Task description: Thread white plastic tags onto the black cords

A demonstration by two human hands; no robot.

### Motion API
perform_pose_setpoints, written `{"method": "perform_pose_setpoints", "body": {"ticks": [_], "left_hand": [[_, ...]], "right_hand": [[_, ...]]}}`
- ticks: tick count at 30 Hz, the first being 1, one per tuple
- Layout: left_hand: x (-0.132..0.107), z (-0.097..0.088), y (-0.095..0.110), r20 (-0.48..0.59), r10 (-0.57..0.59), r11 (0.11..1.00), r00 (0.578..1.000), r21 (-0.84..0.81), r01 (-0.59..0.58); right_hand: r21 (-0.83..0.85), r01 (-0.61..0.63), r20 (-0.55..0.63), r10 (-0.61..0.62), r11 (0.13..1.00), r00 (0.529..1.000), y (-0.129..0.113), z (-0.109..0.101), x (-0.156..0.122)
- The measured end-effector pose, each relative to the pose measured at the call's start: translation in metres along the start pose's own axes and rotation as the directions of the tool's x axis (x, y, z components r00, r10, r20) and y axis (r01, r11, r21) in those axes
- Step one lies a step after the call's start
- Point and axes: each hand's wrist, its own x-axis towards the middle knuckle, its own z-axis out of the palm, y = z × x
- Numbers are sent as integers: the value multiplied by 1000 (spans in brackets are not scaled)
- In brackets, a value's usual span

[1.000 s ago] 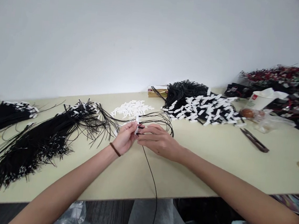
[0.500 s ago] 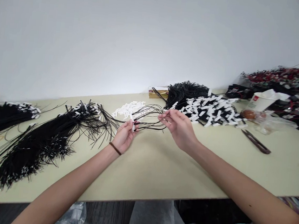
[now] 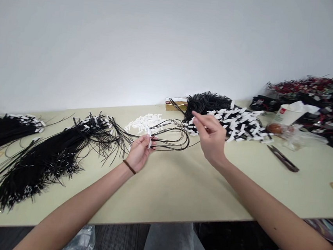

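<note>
My left hand [image 3: 140, 152] pinches a small white clip with a bunch of looped black cords [image 3: 171, 135] fanning out to the right over the table [image 3: 178, 189]. My right hand [image 3: 211, 135] is raised beside the loops, fingers loosely curled and pinched, holding nothing I can make out. A pile of loose white clips [image 3: 144, 122] lies just beyond my left hand. A large heap of black cords [image 3: 48, 157] spreads out on the left.
A pile of black cords with white tags [image 3: 231, 119] lies at the back right, near a gold box [image 3: 176, 103]. Black snips [image 3: 282, 158], a white cup [image 3: 288, 113], a plastic bag [image 3: 295, 133] and dark red-green bundles [image 3: 319, 90] sit at right. Another tagged bundle [image 3: 4, 125] lies far left.
My right hand has left the left hand, moved right and lifted. The single cord hanging over the table edge is gone and the loops have spread wider. My left hand stayed put.
</note>
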Motion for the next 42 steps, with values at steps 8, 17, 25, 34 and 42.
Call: {"method": "perform_pose_setpoints", "body": {"ticks": [8, 17, 25, 34, 42], "left_hand": [[-6, 1, -4, 160, 0, 998, 987, 61, -10], [-7, 2, -4, 173, -10, 998, 985, 58, 0], [-7, 2, -4, 179, -9, 999, 984, 42, 2], [-7, 2, -4, 193, -3, 997, 981, 81, -13], [-8, 1, -4, 208, 6, 993, 978, 117, -31]], "right_hand": [[-252, 505, 383, -394, 825, 835, -2, 12, -22], [-254, 514, 461, -365, 819, 809, -4, 11, -24], [-236, 454, 486, -300, 859, 821, -1, 11, -26], [-214, 437, 483, -294, 874, 825, -5, 11, -25], [-240, 427, 560, -235, 872, 794, -8, 11, -25]]}}
